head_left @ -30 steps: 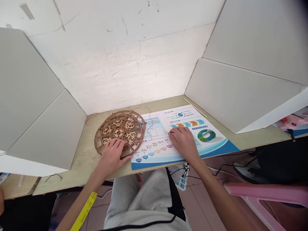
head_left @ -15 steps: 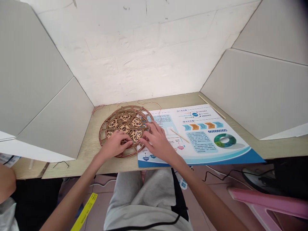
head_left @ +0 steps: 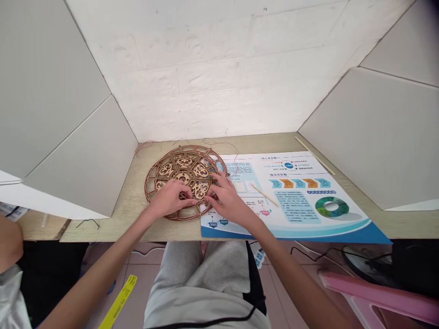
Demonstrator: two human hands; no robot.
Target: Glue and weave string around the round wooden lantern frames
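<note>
The round wooden fretwork disc [head_left: 185, 180] lies flat on the bench [head_left: 113, 214], directly under and ahead of both hands. The left hand [head_left: 171, 198] rests palm down on the near edge of the disc, its fingers curled and pointing toward the disc's centre. Whether it pinches anything cannot be told. The right hand [head_left: 228, 201] lies just beside the left, on the disc's right-hand near rim. Its fingers are spread and loosely bent, with the tips over the place where the disc overlaps the printed poster [head_left: 302, 201]. It seems to press or steady the disc rather than close around it.

Being round, the disc has no long axis. Most of it extends away from the fingertips toward the wall, with a little lying to the left of the left hand. Both hands are about equally near. The left sits more squarely on the wood, while the right straddles the rim and the poster.

Thin copper-coloured wire [head_left: 226, 148] trails from the far side of the disc, beyond the right fingertips. A slim wooden stick [head_left: 264, 194] lies on the poster just right of the right hand, apart from it.
</note>
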